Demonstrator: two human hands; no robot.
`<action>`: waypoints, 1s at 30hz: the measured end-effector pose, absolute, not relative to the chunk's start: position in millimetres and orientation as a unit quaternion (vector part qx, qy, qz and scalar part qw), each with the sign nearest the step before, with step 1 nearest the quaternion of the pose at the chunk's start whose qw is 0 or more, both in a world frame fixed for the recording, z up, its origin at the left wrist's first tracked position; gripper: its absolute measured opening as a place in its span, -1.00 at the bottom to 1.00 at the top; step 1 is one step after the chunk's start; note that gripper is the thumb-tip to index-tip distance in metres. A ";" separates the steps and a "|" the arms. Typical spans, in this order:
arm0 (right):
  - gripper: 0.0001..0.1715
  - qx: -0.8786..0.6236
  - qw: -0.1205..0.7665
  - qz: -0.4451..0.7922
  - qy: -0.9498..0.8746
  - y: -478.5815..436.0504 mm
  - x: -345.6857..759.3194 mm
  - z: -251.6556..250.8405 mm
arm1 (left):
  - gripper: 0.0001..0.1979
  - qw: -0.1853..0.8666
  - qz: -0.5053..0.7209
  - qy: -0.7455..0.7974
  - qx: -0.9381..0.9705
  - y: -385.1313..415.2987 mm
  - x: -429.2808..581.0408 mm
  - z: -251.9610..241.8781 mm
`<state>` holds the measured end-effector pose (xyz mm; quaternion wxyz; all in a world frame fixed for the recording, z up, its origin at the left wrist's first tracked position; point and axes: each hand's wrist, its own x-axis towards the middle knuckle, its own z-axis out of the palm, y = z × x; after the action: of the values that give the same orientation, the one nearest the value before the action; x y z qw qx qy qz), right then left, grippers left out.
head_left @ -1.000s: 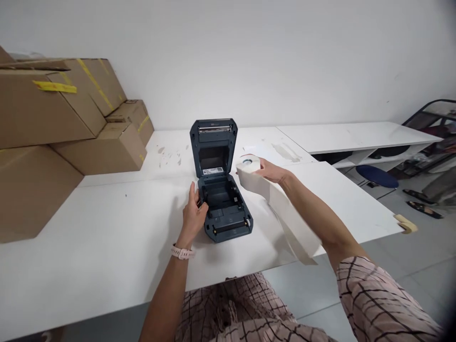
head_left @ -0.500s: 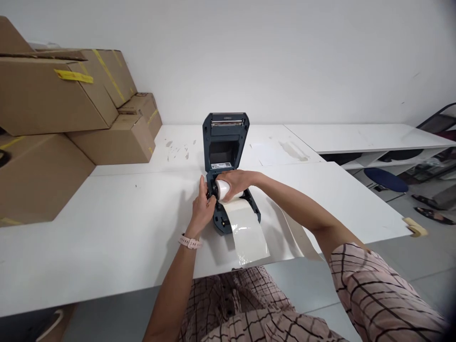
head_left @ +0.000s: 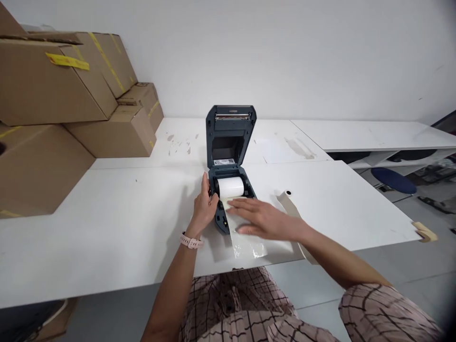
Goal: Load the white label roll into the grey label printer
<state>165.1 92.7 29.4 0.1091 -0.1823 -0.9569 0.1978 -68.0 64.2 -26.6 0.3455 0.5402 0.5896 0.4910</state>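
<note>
A dark label printer point(head_left: 221, 217) stands on the white table with its lid point(head_left: 231, 124) raised. Inside it sits a white label roll point(head_left: 231, 186), from which a glossy label strip point(head_left: 245, 249) runs forward over the printer's front and down onto the tabletop. My left hand point(head_left: 204, 207) grips the printer's left side, thumb over the inner edge beside the roll and fingers along the outside. Spread above the strip, my right hand point(head_left: 261, 219) has its fingers stretched out just in front of the roll; whether it touches the strip I cannot tell.
Cardboard boxes point(head_left: 53, 85) are stacked at the left on the table point(head_left: 124, 228). A small pale roll point(head_left: 286, 194) with a trailing strip lies right of the printer. The near table edge runs close to my body. Beyond the right side stands a blue stool point(head_left: 394, 180).
My right hand has let go of the label roll and moved toward me over the strip, leaving the roll uncovered. My left hand has stayed at the printer's side.
</note>
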 end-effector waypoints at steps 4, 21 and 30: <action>-0.05 -0.201 0.120 0.166 -0.958 60.9 176.0 6.7 | -0.16 0.350 0.494 0.586 0.540 63.4 -67.1 -24.5; 0.15 -0.195 0.105 0.238 -0.946 62.0 176.8 13.8 | -0.23 0.378 0.535 0.570 0.496 67.5 -64.7 -27.0; -0.21 -0.304 0.487 0.341 -0.744 222.1 152.3 118.5 | -0.33 0.400 0.558 0.575 0.446 66.0 -65.1 -20.4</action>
<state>152.3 222.1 118.5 0.4870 -0.3044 -0.7441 0.3414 -65.1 66.0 -20.4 0.3998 0.4456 0.5746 0.5581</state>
